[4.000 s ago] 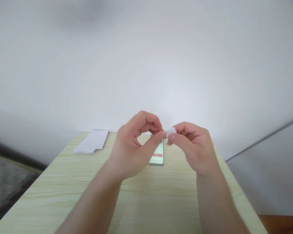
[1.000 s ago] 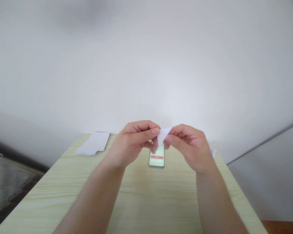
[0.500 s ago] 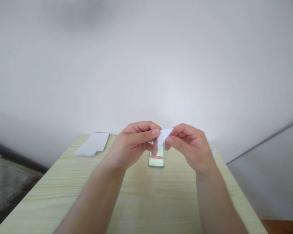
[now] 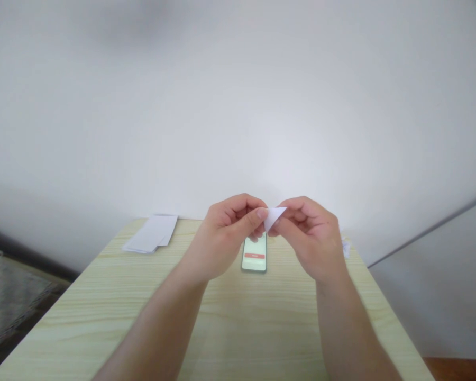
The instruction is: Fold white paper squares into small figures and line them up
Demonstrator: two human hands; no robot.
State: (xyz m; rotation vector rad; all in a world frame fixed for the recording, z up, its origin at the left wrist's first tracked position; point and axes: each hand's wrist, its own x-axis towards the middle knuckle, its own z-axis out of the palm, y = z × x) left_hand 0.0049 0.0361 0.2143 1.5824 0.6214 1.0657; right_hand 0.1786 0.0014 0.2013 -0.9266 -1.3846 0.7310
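A small folded piece of white paper [image 4: 273, 216], three-cornered in outline, is held up between my two hands above the far part of the table. My left hand [image 4: 232, 233] pinches its left side, thumb on the near face. The fingers of my right hand [image 4: 311, 233] are closed on its right side, with the thumb at the lower edge. Part of the paper is hidden behind my fingers. Below and behind it lies a phone [image 4: 254, 259] with a lit screen and a red bar, its upper end covered by my left fingers.
A stack of white paper sheets [image 4: 148, 235] lies at the table's far left. Some white paper with bluish marks [image 4: 346, 247] shows past my right wrist. The light wood table [image 4: 257, 328] meets a white wall [image 4: 238, 106] at its far edge.
Both hands have shifted slightly, the left one to the right and closer to the other. The paper has moved a little right, and less of it shows below the fingers.
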